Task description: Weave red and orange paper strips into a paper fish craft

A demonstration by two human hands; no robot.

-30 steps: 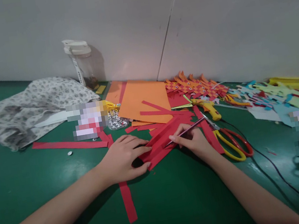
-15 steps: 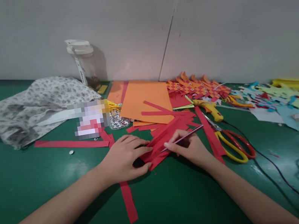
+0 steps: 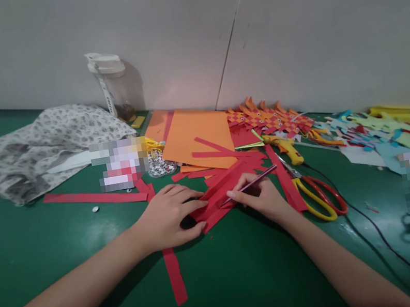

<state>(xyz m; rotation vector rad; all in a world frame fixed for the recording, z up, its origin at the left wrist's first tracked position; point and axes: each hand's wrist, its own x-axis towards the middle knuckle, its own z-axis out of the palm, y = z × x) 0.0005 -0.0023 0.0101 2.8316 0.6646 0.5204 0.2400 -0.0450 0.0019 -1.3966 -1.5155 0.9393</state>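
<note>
A folded piece of red paper [image 3: 215, 201] lies on the green table at the middle, set at a slant. My left hand [image 3: 168, 214] holds its left end, with the fingertips on top and the thumb at the near edge. Between thumb and fingers of my right hand [image 3: 257, 197] is a slim dark pink pencil [image 3: 253, 183]. Its lower tip rests on or just over the red paper. Under and beside my left hand run red paper strips [image 3: 175, 276]. Close to the right of my right hand are scissors [image 3: 317, 197] with yellow and red handles.
Behind the hands lie orange sheets [image 3: 197, 134] and woven orange-red paper pieces [image 3: 269, 114]. A yellow glue gun [image 3: 286, 149] trails a black cord to the right. Coloured scraps [image 3: 378, 132] spread at far right. A patterned cloth [image 3: 43, 149] and a lidded cup [image 3: 111, 88] stand left.
My right hand and the pencil have shifted slightly away and to the right along the red paper. My left hand stays in place on the paper. The whole view has drifted a little.
</note>
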